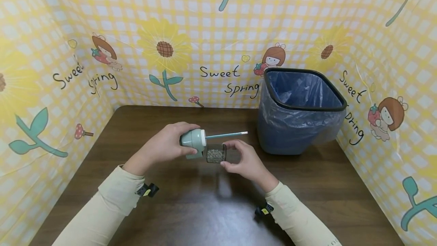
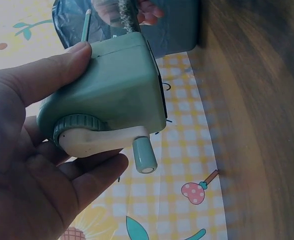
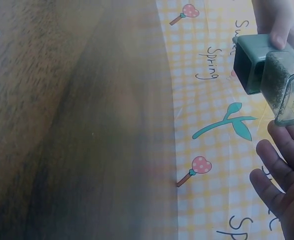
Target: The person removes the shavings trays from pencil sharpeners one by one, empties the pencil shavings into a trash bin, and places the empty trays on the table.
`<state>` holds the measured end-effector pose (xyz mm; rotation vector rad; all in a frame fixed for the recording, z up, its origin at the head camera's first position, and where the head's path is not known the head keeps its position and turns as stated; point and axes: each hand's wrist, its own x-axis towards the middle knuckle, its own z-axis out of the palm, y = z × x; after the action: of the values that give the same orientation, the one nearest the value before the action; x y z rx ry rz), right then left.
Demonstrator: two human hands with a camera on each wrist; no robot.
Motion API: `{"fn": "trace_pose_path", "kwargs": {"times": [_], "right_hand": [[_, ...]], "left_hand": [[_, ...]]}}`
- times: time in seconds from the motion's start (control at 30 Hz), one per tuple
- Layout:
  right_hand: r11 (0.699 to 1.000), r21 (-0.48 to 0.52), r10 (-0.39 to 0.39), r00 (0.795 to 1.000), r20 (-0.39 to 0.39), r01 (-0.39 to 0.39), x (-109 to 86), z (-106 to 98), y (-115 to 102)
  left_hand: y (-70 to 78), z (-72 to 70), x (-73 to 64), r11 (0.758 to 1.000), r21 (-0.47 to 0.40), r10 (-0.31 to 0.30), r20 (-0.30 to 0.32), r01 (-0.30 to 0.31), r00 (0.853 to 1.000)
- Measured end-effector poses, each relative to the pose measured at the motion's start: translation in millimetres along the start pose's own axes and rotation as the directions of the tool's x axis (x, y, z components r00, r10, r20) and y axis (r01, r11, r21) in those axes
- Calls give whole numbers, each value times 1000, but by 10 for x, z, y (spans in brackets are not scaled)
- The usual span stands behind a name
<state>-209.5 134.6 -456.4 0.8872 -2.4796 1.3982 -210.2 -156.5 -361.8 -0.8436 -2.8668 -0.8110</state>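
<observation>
My left hand (image 1: 164,143) grips a mint-green crank pencil sharpener (image 1: 192,139) above the table, tilted on its side. A light-blue pencil (image 1: 227,135) sticks out of its white front, pointing right. In the left wrist view, the white crank (image 2: 104,141) with its green knob faces the palm. My right hand (image 1: 248,161) pinches the clear shavings drawer (image 1: 216,155) by its outer end. Grey shavings lie inside the drawer, which stands at the sharpener's dark opening (image 3: 248,70). Whether its inner end is still inside the opening, I cannot tell.
A blue bin (image 1: 290,132) lined with a clear plastic bag stands at the back right of the dark wooden table (image 1: 184,208). Yellow checked cloth (image 1: 211,41) with printed flowers and words surrounds the table at the back and sides.
</observation>
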Motion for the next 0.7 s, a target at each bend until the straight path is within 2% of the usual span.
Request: {"fn": "trace_pose_path", "kwargs": {"times": [0.7], "right_hand": [[1000, 11, -12, 1000, -1, 12, -30, -25, -22]], "left_hand": [[-89, 159, 55, 997, -13, -71, -17, 70, 997]]}}
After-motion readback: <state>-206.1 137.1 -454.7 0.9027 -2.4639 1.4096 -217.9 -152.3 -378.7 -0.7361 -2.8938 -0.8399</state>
